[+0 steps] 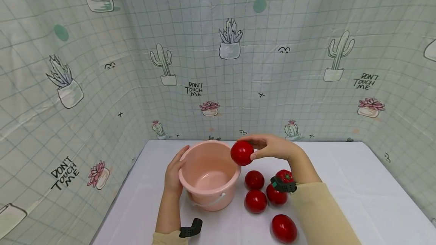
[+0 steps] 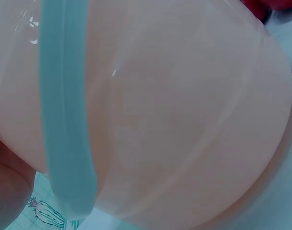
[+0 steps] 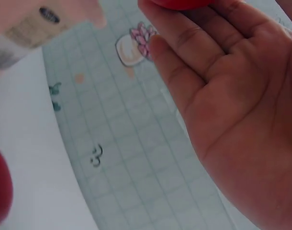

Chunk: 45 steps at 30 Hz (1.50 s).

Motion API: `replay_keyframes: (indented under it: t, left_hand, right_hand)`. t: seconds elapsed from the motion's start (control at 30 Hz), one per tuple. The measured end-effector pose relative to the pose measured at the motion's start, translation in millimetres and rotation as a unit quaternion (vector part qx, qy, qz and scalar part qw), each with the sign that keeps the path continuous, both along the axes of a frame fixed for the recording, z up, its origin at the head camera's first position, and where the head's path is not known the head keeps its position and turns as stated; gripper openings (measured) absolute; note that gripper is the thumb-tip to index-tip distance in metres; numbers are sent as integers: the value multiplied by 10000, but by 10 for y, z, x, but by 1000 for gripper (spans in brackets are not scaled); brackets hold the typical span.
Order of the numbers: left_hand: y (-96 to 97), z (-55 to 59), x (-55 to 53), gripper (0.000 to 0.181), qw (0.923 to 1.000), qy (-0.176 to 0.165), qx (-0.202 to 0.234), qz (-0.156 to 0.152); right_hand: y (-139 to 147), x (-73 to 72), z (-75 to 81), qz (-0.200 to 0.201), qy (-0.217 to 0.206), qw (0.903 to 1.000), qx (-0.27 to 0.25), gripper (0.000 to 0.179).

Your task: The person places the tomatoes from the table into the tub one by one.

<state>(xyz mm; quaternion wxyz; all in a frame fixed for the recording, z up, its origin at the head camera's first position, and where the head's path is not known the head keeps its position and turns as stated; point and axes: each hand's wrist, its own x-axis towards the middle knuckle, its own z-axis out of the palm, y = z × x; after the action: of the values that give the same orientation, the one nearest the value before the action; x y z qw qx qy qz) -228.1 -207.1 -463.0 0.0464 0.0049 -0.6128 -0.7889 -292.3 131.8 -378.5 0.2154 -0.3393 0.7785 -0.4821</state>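
A pink bucket (image 1: 209,199) stands upright on the table with its mouth up, and no contents show inside. My left hand (image 1: 174,173) grips its left rim, the thumb over the edge. In the left wrist view the bucket's wall (image 2: 184,105) and pale handle (image 2: 64,105) fill most of the picture. Between thumb and fingers, my right hand (image 1: 272,147) holds a red tomato (image 1: 242,153) just above the bucket's right rim. The right wrist view shows the palm (image 3: 241,105) and only the lower edge of that tomato (image 3: 184,4).
Several more red tomatoes lie right of the bucket, among them one near the bucket (image 1: 254,180), one with a green top (image 1: 284,175) partly behind the wrist strap (image 1: 284,185), and one nearest me (image 1: 284,228). A patterned cloth (image 1: 259,71) hangs behind the white table (image 1: 347,184).
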Motion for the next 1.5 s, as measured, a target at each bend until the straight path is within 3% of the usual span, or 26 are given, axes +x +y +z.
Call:
replay_keyframes:
  t: [0.37, 0.73, 0.97, 1.2, 1.43, 1.5]
  left_hand:
    - [-2, 3, -7, 50, 10000, -33, -75, 50]
    - [38, 13, -5, 47, 9998, -66, -131, 103]
    - [35, 7, 13, 48, 9996, -109, -192, 185]
    - [32, -32, 0, 48, 9996, -93, -217, 159]
    - [22, -33, -8, 49, 9998, 14, -127, 164]
    - [15, -28, -3, 49, 9998, 3, -135, 178]
  right_hand:
    - [-753, -203, 206, 450, -120, 9921, 1161, 58]
    - [-1317, -284, 253, 1112, 423, 9651, 2334, 49]
    - [-1502, -303, 205, 1305, 494, 9447, 2968, 42]
    - [-1578, -288, 56, 1239, -418, 9445, 3013, 43]
    - [-1610, -274, -25, 1306, 101, 9279, 3490, 35]
    - [-1614, -272, -31, 1346, 40, 9287, 3455, 36]
